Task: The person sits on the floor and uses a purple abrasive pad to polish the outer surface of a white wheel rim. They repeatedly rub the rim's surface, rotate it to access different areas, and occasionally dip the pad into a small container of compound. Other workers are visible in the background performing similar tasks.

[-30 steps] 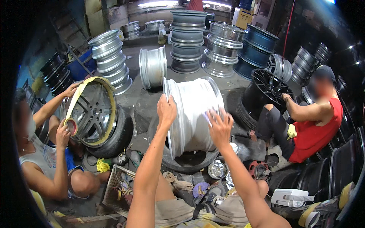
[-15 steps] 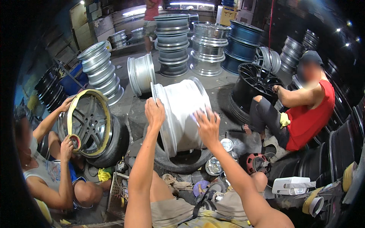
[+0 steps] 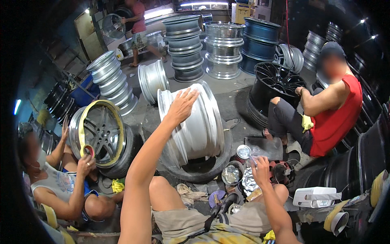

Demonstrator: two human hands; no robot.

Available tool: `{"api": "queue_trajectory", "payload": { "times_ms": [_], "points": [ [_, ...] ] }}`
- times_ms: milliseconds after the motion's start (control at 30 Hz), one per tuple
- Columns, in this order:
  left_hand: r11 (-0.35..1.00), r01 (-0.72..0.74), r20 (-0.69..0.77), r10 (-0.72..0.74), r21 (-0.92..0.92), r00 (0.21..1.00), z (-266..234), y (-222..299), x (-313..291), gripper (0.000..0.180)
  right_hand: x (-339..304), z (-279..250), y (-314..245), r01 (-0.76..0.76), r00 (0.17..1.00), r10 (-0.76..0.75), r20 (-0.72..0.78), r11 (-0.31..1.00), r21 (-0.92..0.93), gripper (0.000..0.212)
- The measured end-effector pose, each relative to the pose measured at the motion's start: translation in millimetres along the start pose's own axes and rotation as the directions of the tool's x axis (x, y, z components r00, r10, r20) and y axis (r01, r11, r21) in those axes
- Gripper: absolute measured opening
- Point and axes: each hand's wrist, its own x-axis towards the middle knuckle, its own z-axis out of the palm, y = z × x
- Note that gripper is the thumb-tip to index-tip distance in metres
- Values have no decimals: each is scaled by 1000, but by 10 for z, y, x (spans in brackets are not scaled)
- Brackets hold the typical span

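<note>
A whitish-silver wheel rim [image 3: 193, 126] stands on its side in front of me, resting on a dark tire [image 3: 223, 162]. My left hand [image 3: 183, 106] lies on top of its barrel, fingers stretched out. To the right, my right hand [image 3: 261, 170] is closed around a small, thin, pale bluish piece [image 3: 252, 159]; its exact kind does not show. Beside that hand is a small round tin [image 3: 243, 152], with a plastic-lined tub [image 3: 232, 173] and crumpled foil [image 3: 248, 181] just below.
At left a person handles yellow tape on a spoked wheel [image 3: 103, 132]. At right a person in red sits by a black wheel [image 3: 278, 79]. Stacked rims [image 3: 185, 49] stand behind, where another person carries a rim [image 3: 113, 26]. A cloth [image 3: 189, 194] lies near my feet.
My right hand has left the rim and moved down right to the tin. My left hand has slid from the rim's left edge onto its top. The rim has turned somewhat.
</note>
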Motion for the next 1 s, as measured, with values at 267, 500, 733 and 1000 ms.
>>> {"api": "queue_trajectory", "payload": {
  "times_ms": [267, 500, 733, 1000],
  "points": [
    [997, -27, 183, 12, 77, 983, 167, 463, -31, 64, -158, 180, 36, -123, 973, 90, 210, 981, 151, 17],
    [971, -147, 232, 102, 188, 967, -74, 1118, -770, 59, -146, 276, -69, -138, 974, 79, 214, 951, 276, 17],
    [982, -110, 289, 151, -155, 945, -318, 1341, -1189, 55, 68, 242, -397, -437, 898, 365, 247, 669, 601, 19],
    [949, 243, 104, -226, -201, 968, -449, 1020, -677, 53, 1107, 571, -998, -20, 971, 116, -210, 910, 413, 22]
  ]
}}
